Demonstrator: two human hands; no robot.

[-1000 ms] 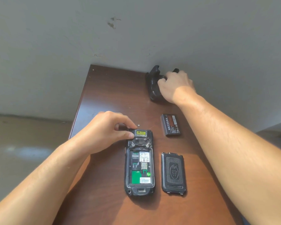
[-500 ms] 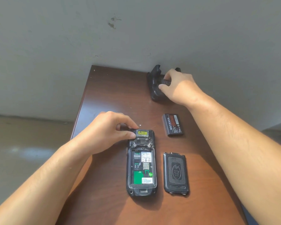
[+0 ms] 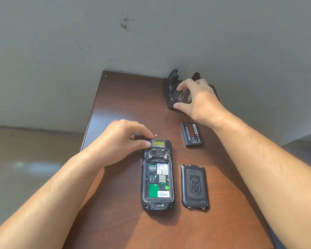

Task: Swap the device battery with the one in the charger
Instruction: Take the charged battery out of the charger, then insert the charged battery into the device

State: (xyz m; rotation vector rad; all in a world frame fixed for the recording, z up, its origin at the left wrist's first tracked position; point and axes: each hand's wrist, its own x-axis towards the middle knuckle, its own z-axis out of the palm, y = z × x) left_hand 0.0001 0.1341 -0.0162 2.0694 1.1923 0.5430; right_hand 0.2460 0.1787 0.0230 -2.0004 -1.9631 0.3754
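Observation:
A black handheld device [image 3: 157, 177] lies face down on the brown table [image 3: 126, 97], its battery bay open and bare. My left hand [image 3: 122, 141] pinches the device's top end. Its back cover [image 3: 194, 187] lies just to its right. One black battery [image 3: 192, 134] rests on the table beyond the cover. At the far right stands the black charger cradle [image 3: 171, 87]. My right hand [image 3: 199, 99] grips a second battery [image 3: 184, 95], tilted up at the cradle's front.
A grey wall runs right behind the table's far edge. The table's left edge drops to a concrete floor [image 3: 25, 168]. My forearms cross the near corners of the tabletop.
My right hand has drawn back from deep in the cradle toward me, and the battery label now shows under its fingers. The left hand and device have stayed put.

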